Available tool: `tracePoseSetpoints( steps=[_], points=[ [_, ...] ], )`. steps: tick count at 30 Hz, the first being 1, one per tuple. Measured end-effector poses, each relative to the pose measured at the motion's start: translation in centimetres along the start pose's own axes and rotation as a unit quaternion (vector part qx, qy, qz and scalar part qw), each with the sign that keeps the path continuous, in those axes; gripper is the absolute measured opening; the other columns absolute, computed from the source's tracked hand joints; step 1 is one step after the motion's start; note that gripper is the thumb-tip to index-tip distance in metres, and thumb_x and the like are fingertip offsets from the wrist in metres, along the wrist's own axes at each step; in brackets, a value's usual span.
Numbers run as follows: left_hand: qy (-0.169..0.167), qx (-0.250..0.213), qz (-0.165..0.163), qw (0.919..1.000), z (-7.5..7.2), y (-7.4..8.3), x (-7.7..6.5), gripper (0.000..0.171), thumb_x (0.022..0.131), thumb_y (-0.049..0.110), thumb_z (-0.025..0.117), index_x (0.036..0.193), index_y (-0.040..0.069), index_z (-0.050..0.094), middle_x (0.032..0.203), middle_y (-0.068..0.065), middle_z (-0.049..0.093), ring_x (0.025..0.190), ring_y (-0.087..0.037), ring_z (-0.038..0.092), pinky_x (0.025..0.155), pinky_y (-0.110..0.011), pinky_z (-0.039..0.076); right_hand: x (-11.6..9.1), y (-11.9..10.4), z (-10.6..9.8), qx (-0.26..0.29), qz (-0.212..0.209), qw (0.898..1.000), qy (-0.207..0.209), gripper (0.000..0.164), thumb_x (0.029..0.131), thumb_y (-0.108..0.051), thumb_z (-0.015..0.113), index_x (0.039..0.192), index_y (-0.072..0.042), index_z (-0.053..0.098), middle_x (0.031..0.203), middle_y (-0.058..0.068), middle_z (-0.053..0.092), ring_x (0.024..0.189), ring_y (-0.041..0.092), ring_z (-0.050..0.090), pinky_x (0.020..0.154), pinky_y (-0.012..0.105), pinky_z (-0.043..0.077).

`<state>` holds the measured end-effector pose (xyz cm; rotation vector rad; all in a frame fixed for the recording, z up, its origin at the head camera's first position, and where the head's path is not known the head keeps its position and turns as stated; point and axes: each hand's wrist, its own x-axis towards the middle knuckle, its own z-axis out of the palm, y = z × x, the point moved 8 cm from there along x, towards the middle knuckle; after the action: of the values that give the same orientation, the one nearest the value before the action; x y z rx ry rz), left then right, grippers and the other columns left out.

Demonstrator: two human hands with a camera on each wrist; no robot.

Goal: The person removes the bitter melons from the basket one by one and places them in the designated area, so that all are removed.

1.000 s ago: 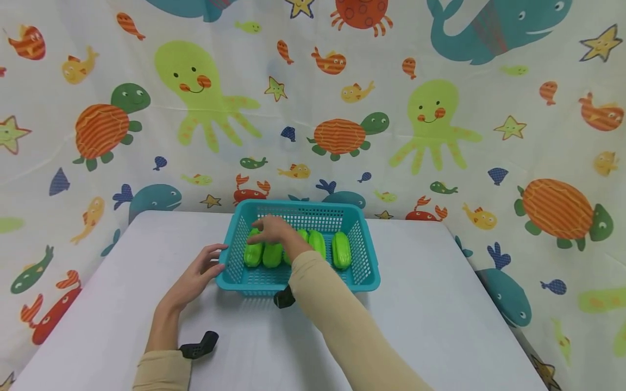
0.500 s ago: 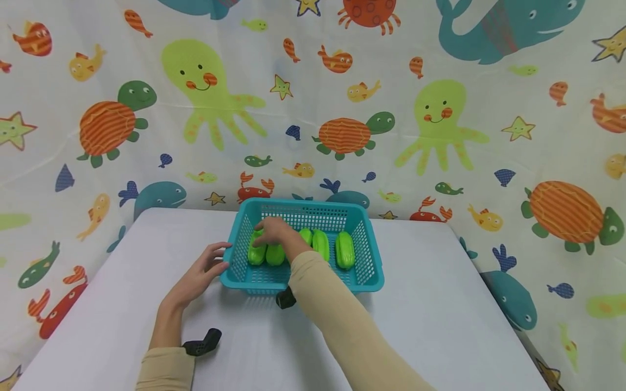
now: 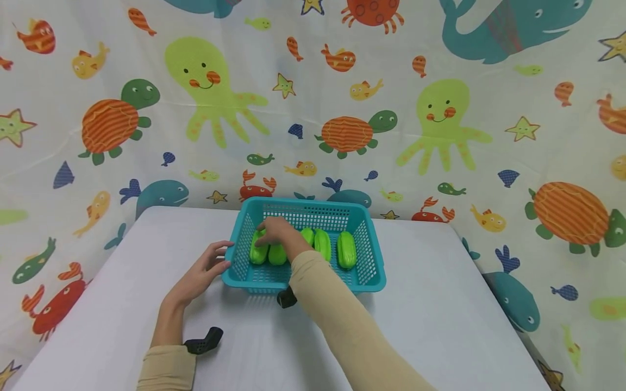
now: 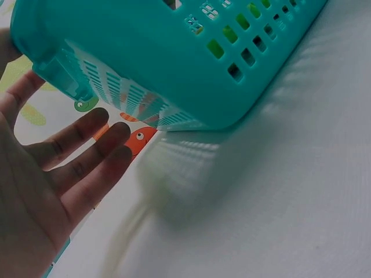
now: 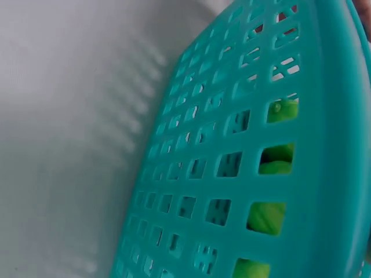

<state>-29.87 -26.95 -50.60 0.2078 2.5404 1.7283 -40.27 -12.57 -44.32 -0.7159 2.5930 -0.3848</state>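
Observation:
In the head view a turquoise plastic basket [image 3: 308, 285] with lattice walls stands at the back of the table. Several bright green, ridged, cucumber-like vegetables lie lengthwise in it, among them the leftmost vegetable [image 3: 257, 252] and a rightmost vegetable [image 3: 346, 250] set apart from the others. My right hand [image 3: 280, 231] is inside the basket, its thumb and index finger over the leftmost vegetable; whether it grips that vegetable I cannot tell. My left hand [image 3: 202, 274] is at the basket's left side, fingertips at the rim. Its fingers [image 4: 87, 159] extend loosely beside the wall in the left wrist view.
The white table [image 3: 430, 304] reaches back to a curtain [image 3: 303, 98] printed with sea animals. A black wrist camera [image 3: 205, 341] sits on my left wrist, and another black camera [image 3: 286, 297] shows under my right forearm, by the basket's front wall.
The whole scene has shifted slightly rightward in the head view. Relative to the basket, both hands and the vegetables stay almost where they were.

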Motion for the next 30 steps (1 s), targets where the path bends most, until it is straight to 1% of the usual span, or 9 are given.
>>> tracePoseSetpoints(
  steps=[3, 6, 12, 16, 19, 21, 23, 25, 30],
  points=[
    [-0.002, -0.001, 0.000, 1.0000, 0.1, 0.1, 0.1, 0.055, 0.101, 0.038, 0.052, 0.149, 0.023, 0.029, 0.147, -0.025, 0.034, 0.133, -0.049, 0.037, 0.099, -0.066, 0.040, -0.2, 0.1, -0.1, -0.003, -0.002, 1.000, 0.002, 0.051, 0.094, -0.031, 0.066, 0.141, -0.016, 0.054, 0.145, 0.004, 0.050, 0.136, 0.023, 0.041, 0.110, 0.036, 0.037],
    [-0.003, 0.003, -0.001, 1.0000, 0.0, 0.2, 0.2, 0.055, 0.101, 0.038, 0.052, 0.149, 0.023, 0.029, 0.147, -0.025, 0.034, 0.133, -0.049, 0.037, 0.099, -0.066, 0.040, -0.2, 0.6, -0.2, 0.022, 0.001, 1.000, 0.005, 0.050, 0.094, -0.031, 0.066, 0.141, -0.018, 0.054, 0.146, 0.004, 0.049, 0.136, 0.024, 0.041, 0.110, 0.037, 0.036],
    [-0.001, 0.008, -0.005, 1.0000, -0.1, 0.2, 0.1, 0.056, 0.100, 0.039, 0.052, 0.149, 0.024, 0.029, 0.146, -0.025, 0.035, 0.133, -0.049, 0.038, 0.099, -0.066, 0.040, 0.1, 1.6, -0.2, 0.112, 0.026, 0.993, 0.009, 0.052, 0.094, -0.032, 0.066, 0.142, -0.017, 0.053, 0.150, 0.009, 0.043, 0.138, 0.028, 0.039, 0.111, 0.041, 0.036],
    [-0.002, 0.007, -0.005, 1.0000, -0.2, 0.2, 0.1, 0.056, 0.100, 0.039, 0.052, 0.149, 0.024, 0.029, 0.146, -0.025, 0.035, 0.132, -0.049, 0.038, 0.099, -0.066, 0.040, 0.4, 1.9, 0.1, 0.176, 0.052, 0.983, 0.007, 0.056, 0.093, -0.031, 0.068, 0.144, -0.015, 0.050, 0.149, 0.011, 0.043, 0.131, 0.027, 0.047, 0.104, 0.040, 0.044],
    [-0.001, 0.007, -0.005, 1.0000, -0.3, 0.2, 0.1, 0.056, 0.100, 0.040, 0.052, 0.149, 0.024, 0.029, 0.146, -0.025, 0.035, 0.132, -0.049, 0.038, 0.099, -0.067, 0.039, 0.4, 1.8, 0.2, 0.234, 0.067, 0.970, 0.004, 0.059, 0.093, -0.028, 0.069, 0.145, -0.011, 0.047, 0.148, 0.012, 0.043, 0.127, 0.028, 0.051, 0.095, 0.037, 0.051],
    [-0.001, 0.008, -0.006, 0.9999, -0.3, 0.1, 0.0, 0.056, 0.100, 0.040, 0.052, 0.149, 0.024, 0.029, 0.146, -0.025, 0.035, 0.132, -0.049, 0.038, 0.099, -0.067, 0.039, 0.3, 1.6, 0.3, 0.267, 0.073, 0.961, 0.004, 0.060, 0.093, -0.025, 0.069, 0.146, -0.008, 0.045, 0.149, 0.013, 0.042, 0.128, 0.028, 0.050, 0.092, 0.037, 0.053],
    [-0.002, 0.009, -0.007, 0.9999, -0.3, 0.0, -0.1, 0.056, 0.101, 0.040, 0.052, 0.149, 0.024, 0.028, 0.146, -0.025, 0.035, 0.133, -0.049, 0.037, 0.099, -0.067, 0.039, 0.1, 1.4, 0.4, 0.290, 0.076, 0.954, 0.004, 0.061, 0.094, -0.021, 0.067, 0.147, -0.005, 0.042, 0.149, 0.014, 0.042, 0.129, 0.029, 0.049, 0.090, 0.038, 0.054],
    [-0.001, 0.009, -0.007, 0.9999, -0.3, 0.0, -0.1, 0.056, 0.101, 0.040, 0.052, 0.149, 0.024, 0.029, 0.146, -0.025, 0.035, 0.133, -0.049, 0.037, 0.099, -0.067, 0.039, 0.0, 1.2, 0.4, 0.306, 0.080, 0.949, 0.005, 0.062, 0.094, -0.019, 0.067, 0.147, -0.002, 0.040, 0.149, 0.015, 0.041, 0.129, 0.030, 0.049, 0.090, 0.039, 0.055],
    [-0.002, 0.007, -0.004, 1.0000, -0.1, 0.0, -0.1, 0.055, 0.101, 0.039, 0.052, 0.149, 0.025, 0.029, 0.146, -0.024, 0.036, 0.132, -0.049, 0.038, 0.099, -0.066, 0.040, -0.3, 0.8, 0.7, 0.317, 0.090, 0.944, 0.001, 0.066, 0.094, -0.020, 0.067, 0.149, -0.002, 0.036, 0.150, 0.015, 0.040, 0.127, 0.030, 0.051, 0.089, 0.040, 0.055]
  ],
)
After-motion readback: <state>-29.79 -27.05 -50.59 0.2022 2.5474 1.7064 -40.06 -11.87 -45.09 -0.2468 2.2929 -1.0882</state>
